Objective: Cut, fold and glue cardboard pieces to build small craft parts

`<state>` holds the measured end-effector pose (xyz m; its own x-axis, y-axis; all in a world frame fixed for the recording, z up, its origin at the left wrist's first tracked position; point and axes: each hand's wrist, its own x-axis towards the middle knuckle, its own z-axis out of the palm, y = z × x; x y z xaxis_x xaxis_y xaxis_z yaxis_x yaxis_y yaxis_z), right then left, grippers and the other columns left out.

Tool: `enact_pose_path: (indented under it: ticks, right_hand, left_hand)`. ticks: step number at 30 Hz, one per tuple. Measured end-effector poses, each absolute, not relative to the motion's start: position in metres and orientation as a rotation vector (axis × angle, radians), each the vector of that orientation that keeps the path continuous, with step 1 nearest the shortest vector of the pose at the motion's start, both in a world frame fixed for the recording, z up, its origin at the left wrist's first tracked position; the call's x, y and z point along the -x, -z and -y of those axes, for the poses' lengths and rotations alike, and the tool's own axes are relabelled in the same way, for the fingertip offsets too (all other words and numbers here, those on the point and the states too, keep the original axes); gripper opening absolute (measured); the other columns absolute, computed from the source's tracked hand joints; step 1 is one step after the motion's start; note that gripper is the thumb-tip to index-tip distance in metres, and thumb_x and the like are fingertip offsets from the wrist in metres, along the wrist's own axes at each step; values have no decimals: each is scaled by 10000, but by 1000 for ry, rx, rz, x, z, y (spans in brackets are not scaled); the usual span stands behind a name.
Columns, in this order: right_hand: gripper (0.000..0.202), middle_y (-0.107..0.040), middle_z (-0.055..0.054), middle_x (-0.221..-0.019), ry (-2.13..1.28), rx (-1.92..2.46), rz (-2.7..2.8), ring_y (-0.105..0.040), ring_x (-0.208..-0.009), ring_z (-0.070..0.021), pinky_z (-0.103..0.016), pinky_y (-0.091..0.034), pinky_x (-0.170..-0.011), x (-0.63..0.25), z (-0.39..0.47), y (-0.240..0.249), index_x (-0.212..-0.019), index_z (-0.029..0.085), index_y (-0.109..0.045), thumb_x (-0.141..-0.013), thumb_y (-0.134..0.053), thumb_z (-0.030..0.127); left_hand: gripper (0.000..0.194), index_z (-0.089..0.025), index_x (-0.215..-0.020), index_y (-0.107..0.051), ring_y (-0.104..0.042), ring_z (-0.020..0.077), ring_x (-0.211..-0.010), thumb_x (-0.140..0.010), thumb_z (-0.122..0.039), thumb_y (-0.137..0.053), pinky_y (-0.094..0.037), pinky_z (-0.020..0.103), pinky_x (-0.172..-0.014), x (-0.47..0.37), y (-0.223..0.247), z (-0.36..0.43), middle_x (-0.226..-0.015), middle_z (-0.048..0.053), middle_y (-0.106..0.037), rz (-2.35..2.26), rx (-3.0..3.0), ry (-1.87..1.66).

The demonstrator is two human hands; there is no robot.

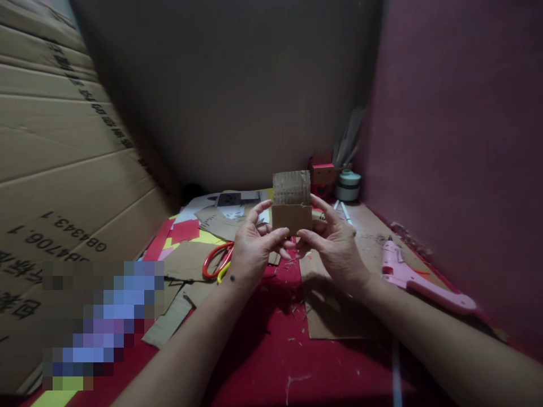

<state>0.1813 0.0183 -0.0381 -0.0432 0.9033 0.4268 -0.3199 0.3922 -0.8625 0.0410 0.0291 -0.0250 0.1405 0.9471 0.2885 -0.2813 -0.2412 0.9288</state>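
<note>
Between both hands, raised over the table, is a small cardboard piece (291,217). Its lower part is smooth, while the upper part (291,188) shows exposed ridges. My left hand (257,234) pinches its left side, with the thumb at the lower front edge. On the other side my right hand (326,234) grips it the same way, fingers partly behind the card. Just left of my left wrist lie scissors with red and yellow handles (217,261), partly hidden by that arm. Under my right hand rests a flat cardboard sheet (326,316).
A pink glue gun (424,285) lies at the right. Cut cardboard (186,260) and coloured paper (185,230) cover the left side of the red tablecloth (263,362). A light blue container (348,186) stands at the back. A large cardboard box (76,141) walls the left.
</note>
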Motion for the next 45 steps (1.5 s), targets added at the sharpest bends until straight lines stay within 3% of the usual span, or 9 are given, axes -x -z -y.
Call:
enact_pose_path:
  ticks: [4, 10, 15, 19, 33, 40, 45]
  right_hand:
    - [669, -644, 43, -784, -1067, 604, 1260, -608, -622, -139, -297, -552, -561, -182, -18, 40, -1304, 362, -386, -721, -651, 169]
    - [487, -662, -5, -930, -1097, 609, 1204, -631, -671, -154, -296, -555, -544, -182, -19, 40, -1114, 280, -521, -671, -702, 193]
    - [166, -668, -11, -748, -1121, 635, 1219, -626, -645, -152, -314, -540, -602, -183, -22, 42, -813, 191, -607, -683, -701, 230]
    - [98, -650, 10, -681, -1073, 683, 1188, -600, -632, -123, -295, -507, -660, -185, -25, 45, -682, 182, -618, -664, -713, 197]
    - [156, -614, -7, -703, -967, 774, 1302, -571, -695, -153, -317, -468, -692, -182, -21, 43, -684, 175, -582, -750, -641, 303]
    - [189, -607, -3, -708, -948, 838, 1299, -575, -710, -160, -327, -486, -682, -183, -24, 47, -661, 192, -534, -726, -660, 316]
    - [254, -588, 9, -648, -996, 837, 1237, -586, -664, -156, -335, -501, -662, -182, -24, 47, -615, 196, -473, -698, -684, 310]
  left_hand:
    - [685, -205, -1266, -349, -631, 174, -487, -672, -155, -687, -498, 221, -379, -40, 24, -27, -581, -30, -602, -759, -1274, -1384]
    - [570, -199, -1190, -447, -628, 159, -521, -676, -155, -691, -511, 232, -425, -39, 24, -27, -624, -11, -627, -700, -1275, -1370]
    - [234, -109, -965, -614, -625, 117, -589, -743, -179, -640, -529, 221, -556, -37, 24, -26, -731, 44, -668, -668, -1343, -1289]
    - [136, -94, -814, -628, -640, 130, -543, -754, -216, -643, -524, 226, -559, -35, 26, -25, -667, 70, -692, -762, -1347, -1271]
    - [213, -141, -702, -511, -580, 118, -393, -691, -257, -689, -483, 213, -435, -45, 23, -16, -494, 8, -637, -876, -1285, -1318]
    - [185, -125, -694, -506, -552, 103, -371, -717, -239, -649, -462, 192, -399, -48, 26, -18, -475, 20, -621, -911, -1204, -1293]
    - [319, -169, -841, -432, -548, 123, -365, -653, -162, -690, -456, 204, -342, -48, 28, -24, -486, -30, -606, -819, -1187, -1376]
